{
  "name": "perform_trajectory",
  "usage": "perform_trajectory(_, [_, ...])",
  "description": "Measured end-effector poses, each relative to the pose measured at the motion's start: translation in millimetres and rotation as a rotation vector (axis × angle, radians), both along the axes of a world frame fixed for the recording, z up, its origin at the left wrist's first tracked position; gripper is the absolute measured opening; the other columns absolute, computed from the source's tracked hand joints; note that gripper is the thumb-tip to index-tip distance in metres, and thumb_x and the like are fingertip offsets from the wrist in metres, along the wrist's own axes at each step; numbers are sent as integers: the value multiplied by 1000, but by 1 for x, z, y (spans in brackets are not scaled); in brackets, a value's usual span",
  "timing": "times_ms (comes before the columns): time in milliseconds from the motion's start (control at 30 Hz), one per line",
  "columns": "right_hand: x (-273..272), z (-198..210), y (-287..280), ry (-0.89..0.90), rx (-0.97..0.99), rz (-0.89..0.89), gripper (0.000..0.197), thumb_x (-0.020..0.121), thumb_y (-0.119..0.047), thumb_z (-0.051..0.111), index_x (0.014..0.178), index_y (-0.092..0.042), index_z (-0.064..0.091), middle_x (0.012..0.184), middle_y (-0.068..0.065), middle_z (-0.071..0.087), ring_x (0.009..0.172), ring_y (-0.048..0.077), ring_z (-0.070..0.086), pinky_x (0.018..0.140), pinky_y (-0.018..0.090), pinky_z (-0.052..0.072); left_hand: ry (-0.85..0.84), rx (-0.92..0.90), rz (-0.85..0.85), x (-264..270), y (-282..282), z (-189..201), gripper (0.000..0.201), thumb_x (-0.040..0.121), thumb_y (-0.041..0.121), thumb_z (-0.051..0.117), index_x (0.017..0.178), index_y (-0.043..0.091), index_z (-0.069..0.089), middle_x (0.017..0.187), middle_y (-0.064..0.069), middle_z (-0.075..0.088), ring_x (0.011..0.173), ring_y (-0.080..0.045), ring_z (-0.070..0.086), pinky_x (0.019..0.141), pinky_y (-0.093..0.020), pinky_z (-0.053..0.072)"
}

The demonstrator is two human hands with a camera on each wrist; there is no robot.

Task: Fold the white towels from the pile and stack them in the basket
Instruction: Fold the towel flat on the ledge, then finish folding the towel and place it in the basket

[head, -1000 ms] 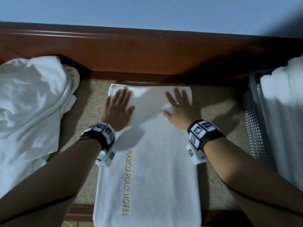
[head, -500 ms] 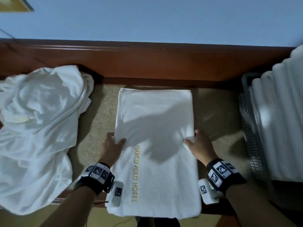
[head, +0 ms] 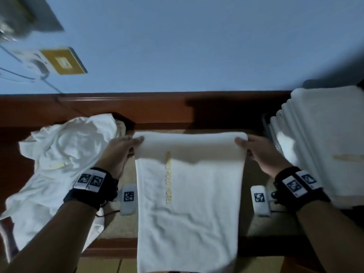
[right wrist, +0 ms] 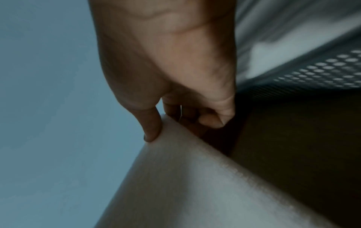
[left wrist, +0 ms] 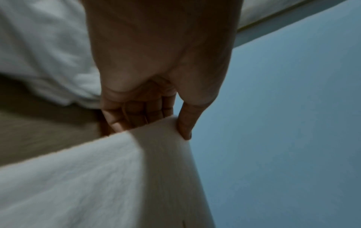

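A white towel [head: 189,194] with gold "MARCO POLO HOTEL" lettering hangs lifted in the middle, draped over a fold at its top. My left hand [head: 126,148] pinches its left edge, thumb on top and fingers underneath, as the left wrist view shows at the towel [left wrist: 109,177]. My right hand [head: 254,148] pinches the right edge of the towel [right wrist: 195,177] the same way. The pile of crumpled white towels [head: 63,164] lies at the left. At the right stands the grey mesh basket [head: 266,125] holding a stack of folded towels [head: 323,144].
A dark wooden ledge [head: 157,109] runs along the back under a blue wall. The beige surface [head: 122,223] shows beside the hanging towel. A gold wall plate [head: 63,64] with cables is at the upper left. The basket's perforated side [right wrist: 322,69] is close to my right hand.
Both hands went from pressing flat on the towel's far end to its side edges, then gripped and lifted it off the surface. The view has tilted up toward the wall.
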State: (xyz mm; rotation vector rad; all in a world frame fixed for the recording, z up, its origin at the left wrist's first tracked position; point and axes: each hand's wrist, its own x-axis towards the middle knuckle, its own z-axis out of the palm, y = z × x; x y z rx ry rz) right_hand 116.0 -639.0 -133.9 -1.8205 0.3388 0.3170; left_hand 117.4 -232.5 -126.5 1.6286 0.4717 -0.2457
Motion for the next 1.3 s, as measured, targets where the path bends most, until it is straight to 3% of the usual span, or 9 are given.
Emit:
perform_trajectory(133, [12,84,8,-239,59,-85,22,97,-23,71,107,-5,77,103,12,78,93,27,74,87,41,56,-211,13,0,16,-1,100,19,93,14,73,103,-2,71,96,-12,74,76,-16,73,65,-21,57])
perform_trajectory(233, [12,145,16,-382,124,-101,37,91,-33,78,108,0,76,100,15,77,85,25,70,79,35,51,-369,67,0,19,8,157,16,90,19,78,93,4,75,92,-8,78,84,-18,74,73,-23,56])
perform_trajectory(400, [-7,182,24,-461,131,-195,37,70,-49,84,84,-17,76,63,-4,51,59,10,43,60,27,29,-499,157,-17,-8,20,193,20,96,29,72,97,8,75,90,-3,76,75,-6,69,70,-13,47])
perform_trajectory(600, [-88,120,42,-383,36,-127,39,98,-35,67,82,0,67,68,4,54,62,13,49,60,28,35,-405,174,-47,-69,35,113,20,98,21,68,82,11,72,56,10,66,60,-10,59,55,-9,44])
perform_trajectory(800, [-190,-19,45,-8,-64,-156,60,66,-56,79,91,-2,74,76,5,62,72,20,53,67,33,38,-29,170,-183,-165,54,-43,44,87,43,76,90,-1,76,74,-8,64,70,-21,56,77,-35,44])
perform_trajectory(933, [-258,-98,37,246,-176,-21,35,101,-25,66,70,-14,55,70,0,52,70,17,48,69,33,35,94,239,-290,-239,59,-120,63,82,62,77,81,-1,69,70,-2,62,67,-15,56,69,-31,42])
perform_trajectory(1033, [-291,-146,30,345,-257,74,21,101,-31,66,84,-19,65,83,-3,65,82,13,61,78,27,42,143,246,-330,-269,61,-153,45,85,55,73,69,13,67,65,0,60,66,-15,55,70,-33,41])
perform_trajectory(1133, [-307,-189,15,381,-286,88,55,89,-47,70,130,-10,67,124,5,72,118,21,66,107,42,49,124,299,-398,-287,57,-164,34,96,43,69,75,17,73,68,3,69,61,-6,59,70,-33,44])
perform_trajectory(1300, [-305,-171,31,285,-240,100,23,98,-41,66,100,-19,72,98,0,74,95,18,69,89,38,50,142,394,-402,-298,53,-176,20,100,35,67,94,21,80,83,7,78,78,-9,72,78,-34,53])
